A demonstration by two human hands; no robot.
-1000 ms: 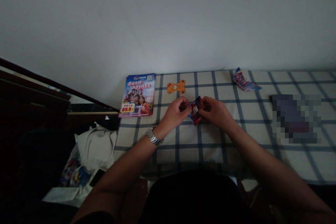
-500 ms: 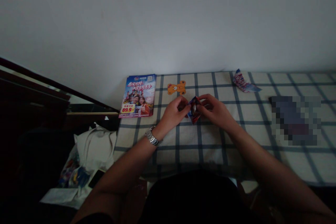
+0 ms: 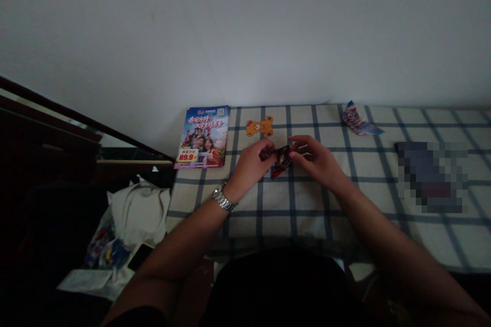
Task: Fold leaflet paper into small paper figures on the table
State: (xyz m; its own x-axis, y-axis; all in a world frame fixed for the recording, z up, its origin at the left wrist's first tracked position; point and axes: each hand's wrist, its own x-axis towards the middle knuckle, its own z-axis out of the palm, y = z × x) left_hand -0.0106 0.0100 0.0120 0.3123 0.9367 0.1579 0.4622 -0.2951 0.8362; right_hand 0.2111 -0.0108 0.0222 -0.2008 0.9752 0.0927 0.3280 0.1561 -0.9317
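Note:
A small folded piece of glossy printed paper (image 3: 281, 162), dark with red and blue, is between my two hands above the checked cloth. My left hand (image 3: 253, 164), with a metal-band watch (image 3: 224, 198) on its wrist, pinches its left side between thumb and curled fingers. At its right edge is my right hand (image 3: 317, 162), its thumb against the paper and its index finger raised off it. Just beyond my left hand is a flat orange teddy bear figure (image 3: 260, 126). To the left lies a stack of printed flyers (image 3: 202, 138).
A creased, folded flyer (image 3: 360, 121) rests on the checked cloth (image 3: 245, 222) near the wall (image 3: 268, 36). A blurred-out dark object (image 3: 425, 171) lies at the right. Below the left edge are a white bag (image 3: 140, 209) and a dark phone-like rectangle (image 3: 141, 257).
The folded paper has tilted and shifted slightly left, showing less blue. My right fingers have loosened and spread a little, while my left hand keeps its pinch.

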